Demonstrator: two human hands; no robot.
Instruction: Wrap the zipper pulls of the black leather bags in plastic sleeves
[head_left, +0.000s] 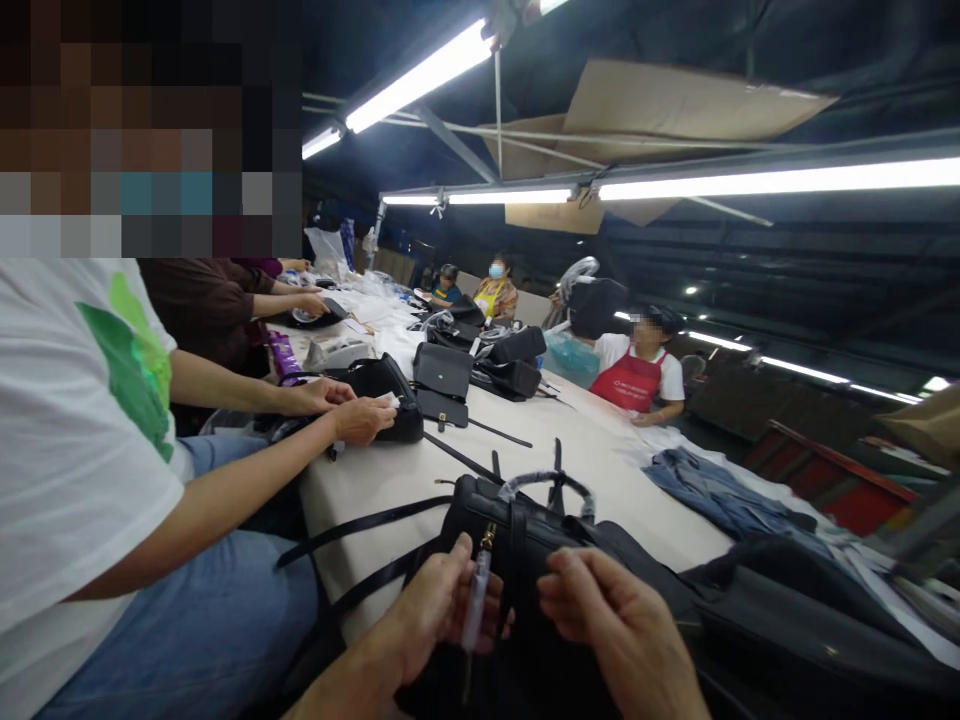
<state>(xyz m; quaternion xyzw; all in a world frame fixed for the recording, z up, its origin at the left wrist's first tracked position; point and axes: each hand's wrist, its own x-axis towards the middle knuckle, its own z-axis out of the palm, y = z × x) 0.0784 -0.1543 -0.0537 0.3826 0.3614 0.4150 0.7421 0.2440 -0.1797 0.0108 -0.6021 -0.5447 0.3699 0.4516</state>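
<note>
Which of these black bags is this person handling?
The nearest bag, between the left hand and right hand; the other bags sit farther along the table.

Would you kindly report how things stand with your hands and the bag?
Left hand pinching clear plastic strip by gold zipper pull. Right hand at black handbag. Black strap loose on cream table.

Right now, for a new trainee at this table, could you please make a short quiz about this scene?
1. Which hand holds the clear plastic strip beside the gold zipper pull?
2. True or false: the handle of the black handbag is wrapped in plastic wrap.
3. What blue item lies on the white table to the right of the handbag in this view?

Key: 1. The left hand. 2. True. 3. Denim clothing.
</note>
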